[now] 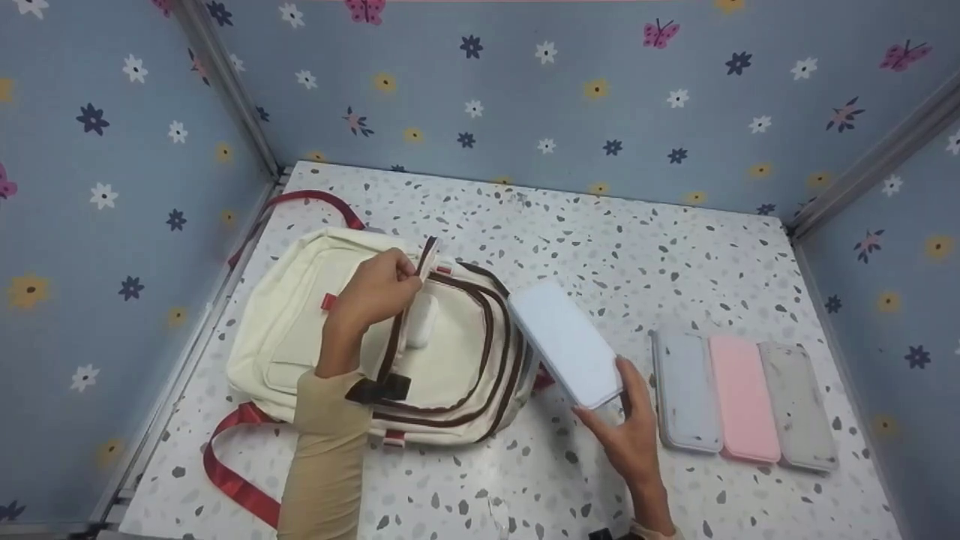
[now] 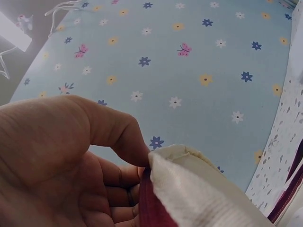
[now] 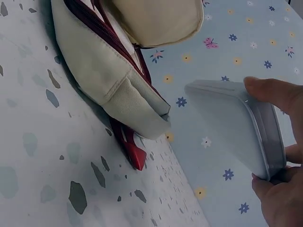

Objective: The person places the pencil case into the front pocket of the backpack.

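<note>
A cream backpack with dark zippers lies on the table, its front pocket unzipped. My left hand pinches the edge of the pocket flap between thumb and fingers, lifting it from the bag. Inside the pocket's opening shows a small white rounded object. To the right of the bag, my right hand grips the near end of a pale blue rectangular case with rounded corners. Held tilted, the case has its far end close to the bag's side, and the right wrist view shows it raised above the tabletop.
Three similar flat cases, one grey-blue, one pink and one grey, lie side by side at the right. Red straps trail from the bag's left. Flower-patterned panels wall the speckled table.
</note>
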`<state>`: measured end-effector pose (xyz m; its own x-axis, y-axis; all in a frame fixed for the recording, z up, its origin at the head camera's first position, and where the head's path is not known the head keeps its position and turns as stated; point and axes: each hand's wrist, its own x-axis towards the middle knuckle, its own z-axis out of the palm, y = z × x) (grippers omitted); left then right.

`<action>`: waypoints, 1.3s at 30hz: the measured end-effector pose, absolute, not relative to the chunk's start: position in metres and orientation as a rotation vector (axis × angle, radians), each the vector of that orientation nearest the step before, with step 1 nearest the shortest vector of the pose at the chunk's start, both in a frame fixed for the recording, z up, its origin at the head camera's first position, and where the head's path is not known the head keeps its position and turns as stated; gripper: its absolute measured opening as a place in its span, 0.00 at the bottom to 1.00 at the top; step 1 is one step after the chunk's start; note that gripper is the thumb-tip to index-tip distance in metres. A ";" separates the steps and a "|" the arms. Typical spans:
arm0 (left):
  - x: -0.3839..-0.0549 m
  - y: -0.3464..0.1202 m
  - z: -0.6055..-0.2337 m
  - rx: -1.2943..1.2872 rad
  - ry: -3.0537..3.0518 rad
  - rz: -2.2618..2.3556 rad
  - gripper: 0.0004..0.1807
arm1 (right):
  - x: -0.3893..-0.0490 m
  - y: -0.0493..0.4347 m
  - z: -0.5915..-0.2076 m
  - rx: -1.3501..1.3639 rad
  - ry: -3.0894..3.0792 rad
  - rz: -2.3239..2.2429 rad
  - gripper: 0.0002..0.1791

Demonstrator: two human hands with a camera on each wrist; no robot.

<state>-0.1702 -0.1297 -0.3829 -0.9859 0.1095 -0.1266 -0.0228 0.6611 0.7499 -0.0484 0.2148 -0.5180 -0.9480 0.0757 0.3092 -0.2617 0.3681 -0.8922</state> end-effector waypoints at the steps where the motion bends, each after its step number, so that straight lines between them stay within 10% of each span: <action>1: -0.170 -0.130 -0.383 0.073 2.712 1.231 0.08 | -0.049 0.214 -0.520 0.188 -2.346 1.608 0.50; 39: -0.171 -0.145 -0.387 0.194 2.466 1.485 0.11 | -0.062 0.123 -0.508 0.774 -2.625 1.864 0.45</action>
<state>-0.1711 -0.1454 -0.3866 -0.9584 0.2436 -0.1489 -0.0178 0.4696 0.8827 -0.0624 0.1229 -0.5076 -0.8773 -0.4626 0.1279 -0.2732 0.2623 -0.9255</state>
